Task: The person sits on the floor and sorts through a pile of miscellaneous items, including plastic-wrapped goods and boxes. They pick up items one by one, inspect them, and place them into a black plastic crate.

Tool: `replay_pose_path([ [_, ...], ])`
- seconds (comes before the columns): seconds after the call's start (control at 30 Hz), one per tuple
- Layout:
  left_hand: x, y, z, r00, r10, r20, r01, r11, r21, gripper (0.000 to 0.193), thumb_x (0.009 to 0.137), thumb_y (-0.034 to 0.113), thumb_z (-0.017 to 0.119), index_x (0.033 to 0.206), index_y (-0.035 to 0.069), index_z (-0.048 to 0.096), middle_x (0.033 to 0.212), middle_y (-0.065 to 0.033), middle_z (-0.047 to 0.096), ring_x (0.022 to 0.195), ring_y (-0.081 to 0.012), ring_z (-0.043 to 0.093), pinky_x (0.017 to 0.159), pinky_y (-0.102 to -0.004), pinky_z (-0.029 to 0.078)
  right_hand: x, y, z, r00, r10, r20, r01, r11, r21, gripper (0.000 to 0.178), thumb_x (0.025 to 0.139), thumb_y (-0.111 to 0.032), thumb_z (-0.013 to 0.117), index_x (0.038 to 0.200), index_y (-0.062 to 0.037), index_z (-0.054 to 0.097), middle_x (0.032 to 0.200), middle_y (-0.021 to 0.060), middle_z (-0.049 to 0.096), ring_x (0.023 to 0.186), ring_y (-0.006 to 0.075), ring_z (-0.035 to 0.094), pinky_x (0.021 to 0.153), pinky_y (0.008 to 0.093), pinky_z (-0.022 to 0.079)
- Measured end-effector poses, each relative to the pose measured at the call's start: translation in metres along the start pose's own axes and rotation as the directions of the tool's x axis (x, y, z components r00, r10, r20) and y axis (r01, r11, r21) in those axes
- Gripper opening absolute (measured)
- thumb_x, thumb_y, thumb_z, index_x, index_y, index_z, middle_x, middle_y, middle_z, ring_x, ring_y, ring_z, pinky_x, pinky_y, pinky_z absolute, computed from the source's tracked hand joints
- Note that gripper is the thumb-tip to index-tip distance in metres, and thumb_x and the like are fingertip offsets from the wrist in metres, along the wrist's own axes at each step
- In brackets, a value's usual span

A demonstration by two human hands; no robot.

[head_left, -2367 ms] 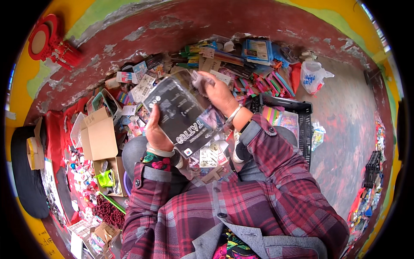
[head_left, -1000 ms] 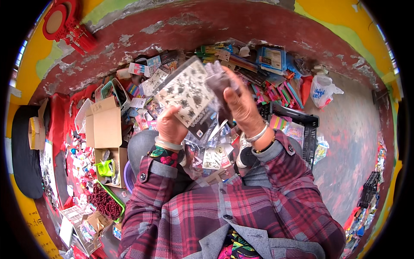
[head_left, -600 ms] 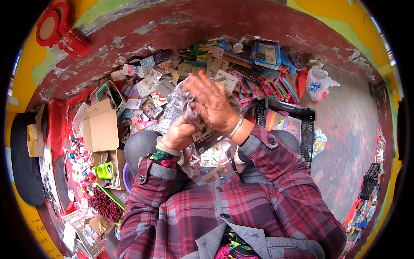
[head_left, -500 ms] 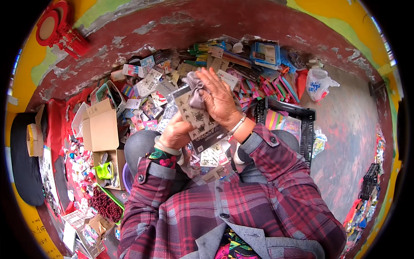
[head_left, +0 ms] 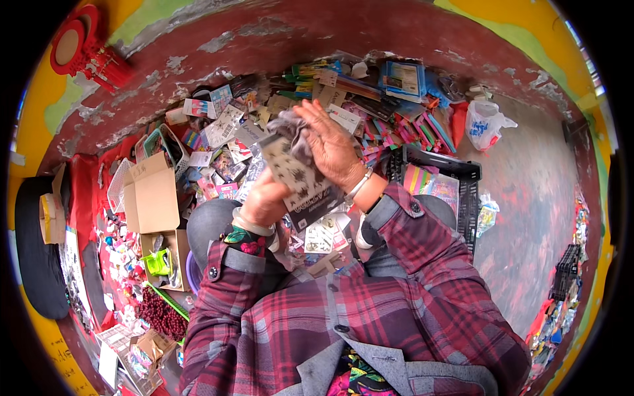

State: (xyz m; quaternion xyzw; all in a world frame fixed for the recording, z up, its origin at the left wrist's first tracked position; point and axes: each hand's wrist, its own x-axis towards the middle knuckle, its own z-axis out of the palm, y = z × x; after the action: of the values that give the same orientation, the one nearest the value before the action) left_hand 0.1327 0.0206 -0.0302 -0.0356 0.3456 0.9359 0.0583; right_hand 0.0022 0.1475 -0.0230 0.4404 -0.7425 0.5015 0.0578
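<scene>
We hold flat sticker pack (head_left: 300,181) tilted, long side up-down. Left hand (head_left: 264,198) pinches bottom edge. Right hand (head_left: 330,148) presses grey cloth (head_left: 294,129) on top, fingers together.

Street-side vendor's pitch, on bare ground against a painted wall (head_left: 277,39). Small packaged goods (head_left: 370,99) heaped just beyond the right hand (head_left: 330,145). Black plastic crate (head_left: 442,178) to its right; open cardboard box (head_left: 155,198) left of the left hand (head_left: 264,198). Red cloth (head_left: 82,191) farther left.

A soft grey cloth (head_left: 288,129) lies on a glossy plastic-wrapped card packet (head_left: 298,178).
</scene>
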Motion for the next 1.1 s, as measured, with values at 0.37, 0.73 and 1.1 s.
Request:
replay_pose_path([
  [0.37,0.001,0.02,-0.023,0.971,0.216,-0.1,-0.238,0.882,-0.408,0.038,0.091,0.028,0.045,0.117,0.001,0.051,0.115,-0.0156,0.057,0.102,-0.0291,0.057,0.091,-0.0427,0.044,-0.037,-0.049,0.025,0.906,-0.308,0.292,0.317,0.948,0.019,0.05,0.082,-0.011,0.055,0.131,-0.0124,0.045,0.141,0.0144,0.034,0.132,0.0301,0.03,0.104,0.0429,0.029],
  [0.73,0.003,0.016,0.015,0.969,0.189,-0.16,-0.234,0.911,-0.339,0.048,0.081,0.009,0.051,0.127,0.001,0.042,0.123,-0.0158,0.052,0.113,-0.0313,0.05,0.098,-0.0471,0.037,-0.008,0.011,0.014,0.998,0.003,-0.055,-0.001,0.999,0.035,0.045,0.083,-0.014,0.055,0.127,-0.0115,0.048,0.137,0.0143,0.038,0.13,0.0303,0.032,0.104,0.0395,0.029],
  [1.1,-0.004,-0.001,-0.002,0.981,-0.191,-0.038,0.194,0.974,0.119,0.052,0.073,-0.009,0.042,0.125,-0.005,0.04,0.121,-0.0128,0.049,0.114,-0.025,0.049,0.098,-0.0366,0.038,-0.009,-0.026,0.008,0.956,-0.265,0.126,0.266,0.964,0.011,0.034,0.082,-0.011,0.055,0.116,-0.0066,0.056,0.131,0.0112,0.047,0.128,0.0299,0.036,0.105,0.0383,0.028],
])
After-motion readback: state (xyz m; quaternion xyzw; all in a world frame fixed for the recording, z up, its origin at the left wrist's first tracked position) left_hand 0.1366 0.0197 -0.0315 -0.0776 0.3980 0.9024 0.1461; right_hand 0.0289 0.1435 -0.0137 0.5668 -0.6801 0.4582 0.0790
